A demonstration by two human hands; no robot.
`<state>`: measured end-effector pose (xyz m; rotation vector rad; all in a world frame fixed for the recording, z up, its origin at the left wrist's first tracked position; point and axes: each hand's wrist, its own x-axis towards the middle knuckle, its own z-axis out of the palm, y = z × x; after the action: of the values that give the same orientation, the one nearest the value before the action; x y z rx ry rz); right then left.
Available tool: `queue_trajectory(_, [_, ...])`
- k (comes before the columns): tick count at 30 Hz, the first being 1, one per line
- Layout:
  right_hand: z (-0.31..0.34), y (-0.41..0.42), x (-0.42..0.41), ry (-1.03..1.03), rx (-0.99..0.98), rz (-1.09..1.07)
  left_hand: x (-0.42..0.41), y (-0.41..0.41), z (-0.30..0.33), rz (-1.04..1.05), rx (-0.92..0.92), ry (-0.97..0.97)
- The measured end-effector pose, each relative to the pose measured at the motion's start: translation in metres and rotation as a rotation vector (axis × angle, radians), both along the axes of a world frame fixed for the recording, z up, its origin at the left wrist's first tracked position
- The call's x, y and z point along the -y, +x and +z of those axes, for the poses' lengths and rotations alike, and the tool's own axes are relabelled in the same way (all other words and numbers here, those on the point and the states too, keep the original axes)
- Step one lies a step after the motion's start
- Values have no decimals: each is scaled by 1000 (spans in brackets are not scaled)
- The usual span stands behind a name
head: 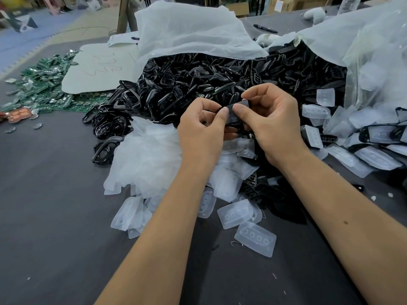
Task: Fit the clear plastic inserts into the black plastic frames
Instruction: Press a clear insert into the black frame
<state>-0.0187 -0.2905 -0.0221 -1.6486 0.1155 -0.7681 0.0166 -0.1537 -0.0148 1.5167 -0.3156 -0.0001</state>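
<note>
Both hands meet at the middle of the view over the grey table (55,205). My left hand (200,128) and my right hand (271,122) pinch one black plastic frame (236,115) between thumbs and fingers, with both thumbs pressing on its top face. Whether a clear insert sits in it is hidden by the fingers. Behind the hands a big heap of black frames (198,78) spills from a white bag (187,29). Loose clear inserts (255,237) lie below my forearms.
A second bag (374,51) at the right holds clear inserts, and fitted pieces (378,137) lie beside it. Green circuit boards (44,84) and a white cardboard sheet (99,69) cover the far left. A crumpled clear bag (145,155) lies left of my left hand.
</note>
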Motion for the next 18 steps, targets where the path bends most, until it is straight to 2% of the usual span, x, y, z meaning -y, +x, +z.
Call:
queue_trajectory(8, [5, -1, 1, 141, -49, 35, 0, 2, -2, 4, 35, -40])
queue_trajectory(18, [5, -3, -2, 104, -40, 3, 0, 4, -4, -18, 14, -92])
